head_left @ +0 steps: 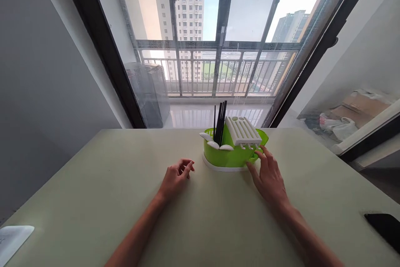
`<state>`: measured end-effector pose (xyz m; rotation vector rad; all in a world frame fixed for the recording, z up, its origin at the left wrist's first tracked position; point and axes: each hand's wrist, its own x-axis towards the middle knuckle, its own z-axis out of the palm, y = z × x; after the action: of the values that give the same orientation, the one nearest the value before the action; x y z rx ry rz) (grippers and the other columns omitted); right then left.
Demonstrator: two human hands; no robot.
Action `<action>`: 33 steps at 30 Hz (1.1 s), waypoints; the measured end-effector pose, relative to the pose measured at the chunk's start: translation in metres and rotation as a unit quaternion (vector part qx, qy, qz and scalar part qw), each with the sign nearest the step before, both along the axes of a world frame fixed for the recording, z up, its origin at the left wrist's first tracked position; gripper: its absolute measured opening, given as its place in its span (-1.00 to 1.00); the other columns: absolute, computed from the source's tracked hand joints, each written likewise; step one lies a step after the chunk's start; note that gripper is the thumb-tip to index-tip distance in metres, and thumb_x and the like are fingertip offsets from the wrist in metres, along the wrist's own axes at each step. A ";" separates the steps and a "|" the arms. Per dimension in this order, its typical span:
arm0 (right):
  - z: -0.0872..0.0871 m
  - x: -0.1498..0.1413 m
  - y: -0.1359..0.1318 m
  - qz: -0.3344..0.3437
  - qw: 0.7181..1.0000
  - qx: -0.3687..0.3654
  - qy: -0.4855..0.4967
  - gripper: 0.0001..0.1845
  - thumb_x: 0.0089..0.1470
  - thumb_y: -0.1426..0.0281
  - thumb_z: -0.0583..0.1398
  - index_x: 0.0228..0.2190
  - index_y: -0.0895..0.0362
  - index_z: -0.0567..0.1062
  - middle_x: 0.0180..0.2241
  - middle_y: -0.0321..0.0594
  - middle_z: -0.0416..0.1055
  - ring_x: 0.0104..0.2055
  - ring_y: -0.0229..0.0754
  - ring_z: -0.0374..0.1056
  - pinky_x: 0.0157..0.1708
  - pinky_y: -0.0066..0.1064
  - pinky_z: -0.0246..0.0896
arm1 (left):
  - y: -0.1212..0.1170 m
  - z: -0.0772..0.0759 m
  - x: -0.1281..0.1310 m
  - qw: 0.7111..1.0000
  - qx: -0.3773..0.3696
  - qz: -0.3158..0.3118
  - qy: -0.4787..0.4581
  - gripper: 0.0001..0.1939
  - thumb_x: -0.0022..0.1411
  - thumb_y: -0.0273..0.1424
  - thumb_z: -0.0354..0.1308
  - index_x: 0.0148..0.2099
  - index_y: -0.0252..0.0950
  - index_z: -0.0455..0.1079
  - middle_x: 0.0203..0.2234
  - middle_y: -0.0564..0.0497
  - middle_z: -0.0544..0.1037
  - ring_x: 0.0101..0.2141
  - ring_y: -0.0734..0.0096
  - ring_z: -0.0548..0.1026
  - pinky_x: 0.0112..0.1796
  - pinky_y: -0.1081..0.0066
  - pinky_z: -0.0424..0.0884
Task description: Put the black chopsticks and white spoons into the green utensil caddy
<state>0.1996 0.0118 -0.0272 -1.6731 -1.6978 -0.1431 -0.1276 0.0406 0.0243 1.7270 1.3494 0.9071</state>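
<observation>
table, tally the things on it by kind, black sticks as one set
Green-and-white holder: 1
White spoon-like pieces: 3
Black stick set: 1
Dark flat object: 1
White flat object: 1
Total: 7

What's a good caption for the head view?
Right hand at a green caddy of black chopsticks and white spoons, left hand nearby.

Bright daylight from the window [243, 17] at 12 o'clock; sky washed out. Grey wall [53, 71] at 9-10 o'clock dim. Table [125, 200] softly shadowed near hands. Edges stretched wide-angle.
</observation>
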 end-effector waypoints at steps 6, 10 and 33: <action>-0.010 0.038 0.019 -0.032 0.999 0.011 -0.020 -0.41 0.35 -0.04 -0.01 0.21 0.04 0.26 0.38 -0.01 0.12 0.39 0.17 0.07 0.28 0.13 0.16 | 0.000 0.000 0.000 1.000 -0.001 -0.001 -0.003 -0.58 0.35 -0.02 0.06 -0.13 -0.25 0.51 -0.33 0.02 0.64 -0.47 0.42 0.46 -0.40 0.43 0.31; -0.014 0.066 0.030 -0.058 0.998 -0.006 -0.006 -0.40 0.34 -0.03 0.01 0.24 0.01 0.23 0.41 -0.03 0.06 0.39 0.18 0.06 0.26 0.14 0.18 | -0.001 0.002 0.000 1.000 0.000 0.000 0.003 -0.59 0.35 -0.03 0.06 -0.13 -0.25 0.52 -0.33 0.02 0.64 -0.48 0.43 0.46 -0.41 0.42 0.30; -0.010 0.183 0.058 -0.057 0.992 -0.108 0.019 -0.41 0.26 -0.16 0.01 0.07 -0.01 0.28 0.43 0.08 0.02 -0.20 0.01 0.57 -0.21 -0.08 0.48 | 0.001 -0.001 -0.003 1.000 0.005 0.003 0.010 -0.61 0.35 -0.04 0.07 -0.14 -0.25 0.53 -0.34 0.02 0.64 -0.49 0.45 0.45 -0.42 0.43 0.30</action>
<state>0.3830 0.0694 -0.0375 -1.9205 -1.6376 0.0211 -0.1303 0.0420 0.0231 1.7457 1.3656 0.9038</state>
